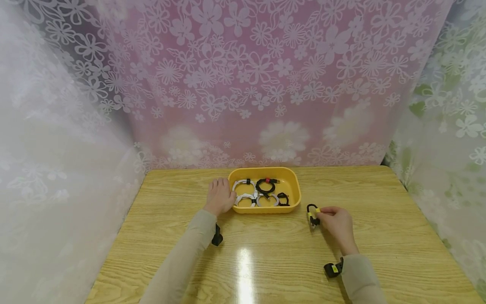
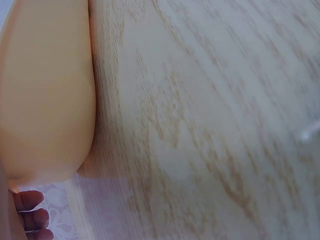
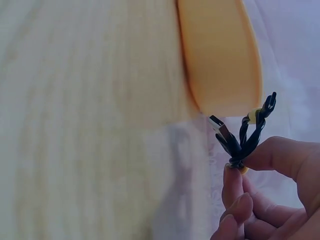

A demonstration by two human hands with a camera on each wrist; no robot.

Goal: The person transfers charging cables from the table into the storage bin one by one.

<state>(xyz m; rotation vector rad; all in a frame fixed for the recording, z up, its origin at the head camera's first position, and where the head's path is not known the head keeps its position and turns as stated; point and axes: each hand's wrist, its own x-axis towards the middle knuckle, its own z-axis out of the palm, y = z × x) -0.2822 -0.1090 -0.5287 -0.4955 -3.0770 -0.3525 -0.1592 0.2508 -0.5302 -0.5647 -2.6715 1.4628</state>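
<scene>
A short black USB cable (image 3: 242,145) is bundled in a loop with yellow bands. Right of the bin, my right hand (image 1: 338,226) pinches it between thumb and fingertips, above the table; its metal plug points up in the right wrist view. My left hand (image 1: 220,197) rests against the left end of the yellow bin (image 1: 297,185), thumb side at the rim. Only several fingertips (image 2: 36,219) of it show in the left wrist view. Inside the bin lie coiled white cables (image 1: 243,183), a black cable (image 1: 260,191) with a red tie, a grey cable (image 1: 274,204) and a small black cable (image 1: 282,196).
The bin stands near the back edge of the wood-grain table (image 1: 273,253). Behind it hangs a pink flowered curtain (image 1: 258,84), and pale flowered curtains (image 1: 452,139) close off both sides. Each wrist wears a small black camera (image 1: 332,270).
</scene>
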